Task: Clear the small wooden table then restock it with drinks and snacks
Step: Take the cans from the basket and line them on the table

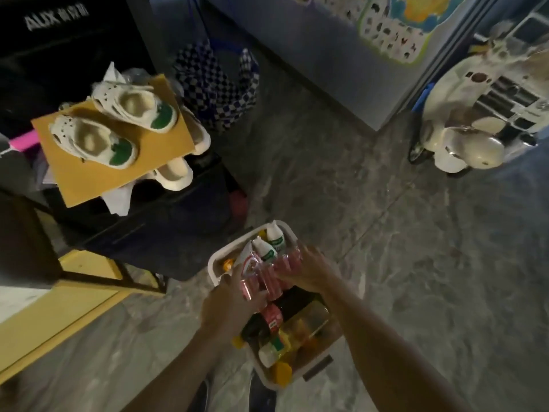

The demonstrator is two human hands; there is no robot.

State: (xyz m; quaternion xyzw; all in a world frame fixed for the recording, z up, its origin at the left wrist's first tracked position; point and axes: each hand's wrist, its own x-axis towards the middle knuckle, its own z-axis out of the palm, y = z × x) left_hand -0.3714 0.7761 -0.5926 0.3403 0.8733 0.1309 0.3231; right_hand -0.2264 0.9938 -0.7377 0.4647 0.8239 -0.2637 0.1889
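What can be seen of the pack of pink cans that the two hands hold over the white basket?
The pack of pink cans is a cluster of small pink cans side by side, seemingly bound in clear glossy film; blur hides any print. It is tilted above the white basket, over its far half. The left hand grips its near left end and the right hand holds its right side. Two white bottles with green labels stand just beyond it.

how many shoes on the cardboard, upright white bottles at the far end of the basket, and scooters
Shoes on the cardboard: 2
Upright white bottles in the basket: 2
Scooters: 1
Total: 5
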